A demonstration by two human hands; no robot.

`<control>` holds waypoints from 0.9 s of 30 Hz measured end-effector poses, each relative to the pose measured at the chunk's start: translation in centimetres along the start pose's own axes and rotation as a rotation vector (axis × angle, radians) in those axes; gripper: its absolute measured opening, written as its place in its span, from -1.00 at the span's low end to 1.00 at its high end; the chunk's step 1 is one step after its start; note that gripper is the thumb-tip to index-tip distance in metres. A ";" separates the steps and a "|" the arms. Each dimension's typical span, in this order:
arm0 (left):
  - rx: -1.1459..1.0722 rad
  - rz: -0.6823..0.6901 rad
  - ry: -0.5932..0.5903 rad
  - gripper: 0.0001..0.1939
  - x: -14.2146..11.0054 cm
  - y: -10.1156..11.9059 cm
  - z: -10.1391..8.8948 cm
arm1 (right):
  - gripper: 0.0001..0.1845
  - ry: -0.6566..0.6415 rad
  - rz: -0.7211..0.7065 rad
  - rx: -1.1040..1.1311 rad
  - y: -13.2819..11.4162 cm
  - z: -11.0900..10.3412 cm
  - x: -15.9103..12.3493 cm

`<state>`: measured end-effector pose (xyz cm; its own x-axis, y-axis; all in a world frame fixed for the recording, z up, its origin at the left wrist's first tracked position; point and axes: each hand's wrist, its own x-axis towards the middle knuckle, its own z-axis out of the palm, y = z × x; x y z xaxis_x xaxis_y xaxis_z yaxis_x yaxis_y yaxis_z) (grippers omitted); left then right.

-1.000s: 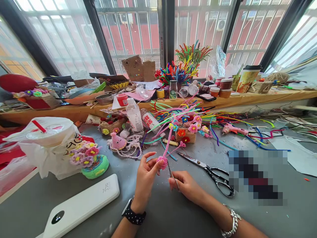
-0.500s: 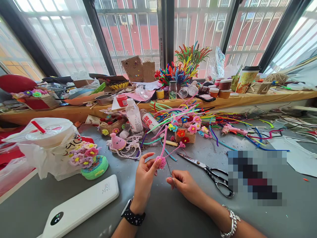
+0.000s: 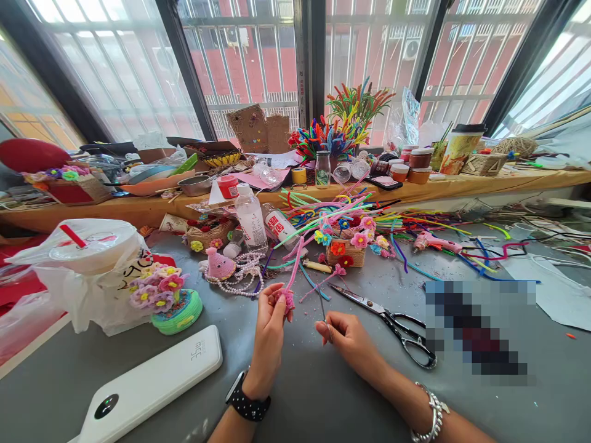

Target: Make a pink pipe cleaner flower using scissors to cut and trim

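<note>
I am pinching a fuzzy pink pipe-cleaner flower point(image 3: 287, 299) in my left hand point(image 3: 270, 332), fingers clenched on its soft, light head; its wire stem bends easily. My right hand point(image 3: 351, 341) is gripping a thin metal pin point(image 3: 322, 307). Beyond, steel scissors point(image 3: 388, 320) are lying on the cluttered grey table point(image 3: 323, 394), windows behind.
</note>
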<state>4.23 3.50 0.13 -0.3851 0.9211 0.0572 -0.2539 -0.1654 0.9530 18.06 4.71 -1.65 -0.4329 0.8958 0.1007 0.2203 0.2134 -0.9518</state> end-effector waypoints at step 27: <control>0.065 -0.066 -0.154 -0.83 -0.3 0.8 0.2 | -0.32 -0.143 -0.026 0.076 0.3 -0.2 -0.4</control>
<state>4.31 3.14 0.88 -0.2282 0.9730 0.0339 -0.2139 -0.0841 0.9732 18.49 4.48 -1.91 -0.5585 0.8247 0.0888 0.1426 0.2009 -0.9692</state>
